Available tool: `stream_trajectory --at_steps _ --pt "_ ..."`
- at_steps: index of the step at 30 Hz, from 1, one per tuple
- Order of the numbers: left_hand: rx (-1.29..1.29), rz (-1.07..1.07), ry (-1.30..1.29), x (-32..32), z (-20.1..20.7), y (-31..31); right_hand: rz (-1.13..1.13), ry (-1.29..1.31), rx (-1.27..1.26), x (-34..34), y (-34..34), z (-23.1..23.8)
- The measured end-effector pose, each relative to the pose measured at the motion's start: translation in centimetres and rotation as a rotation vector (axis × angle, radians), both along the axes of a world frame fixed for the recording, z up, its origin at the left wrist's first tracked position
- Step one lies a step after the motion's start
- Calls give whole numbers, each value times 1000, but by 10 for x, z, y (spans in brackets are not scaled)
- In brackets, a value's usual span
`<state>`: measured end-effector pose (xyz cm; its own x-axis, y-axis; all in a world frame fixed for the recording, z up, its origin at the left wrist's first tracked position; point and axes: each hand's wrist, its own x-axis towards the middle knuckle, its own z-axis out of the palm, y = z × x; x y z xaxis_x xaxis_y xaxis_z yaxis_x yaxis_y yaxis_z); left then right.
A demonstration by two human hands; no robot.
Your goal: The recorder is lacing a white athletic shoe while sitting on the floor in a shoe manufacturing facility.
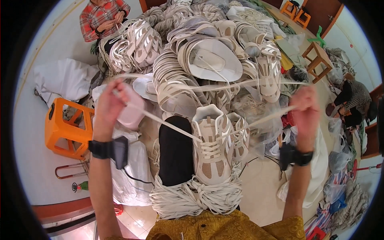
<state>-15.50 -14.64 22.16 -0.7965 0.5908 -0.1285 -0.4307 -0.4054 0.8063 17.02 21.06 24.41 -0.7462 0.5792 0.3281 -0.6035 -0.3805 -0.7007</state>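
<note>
A beige and white shoe upper (212, 170) stands in front of me, its toe toward me, with flat laces crossed through its eyelets. From it a pale shoelace (160, 119) runs out to both sides. My left hand (112, 102) is closed on one end, raised at the left. At the right, my right hand (306, 110), blurred by motion, grips the other end. Both strands are pulled wide, and their loose tails blur across the top. A black rounded pad (176, 152) lies left of the upper. Below both is a thick bundle of white laces (172, 204).
Beyond the upper rises a heap of stacked shoe uppers (172, 72). An orange plastic stool (68, 128) is at the left, a wooden stool (318, 60) at the far right. One person (104, 20) works at the far left; another (354, 96) bends over at the right.
</note>
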Motion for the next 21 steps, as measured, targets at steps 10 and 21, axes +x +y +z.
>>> stream_trajectory --at_steps 10,21 --pt "-217 601 -19 -132 -85 -280 -567 -171 -104 320 223 -90" --pt "-519 993 26 -130 -73 -332 -693 -273 2 410 270 -89"
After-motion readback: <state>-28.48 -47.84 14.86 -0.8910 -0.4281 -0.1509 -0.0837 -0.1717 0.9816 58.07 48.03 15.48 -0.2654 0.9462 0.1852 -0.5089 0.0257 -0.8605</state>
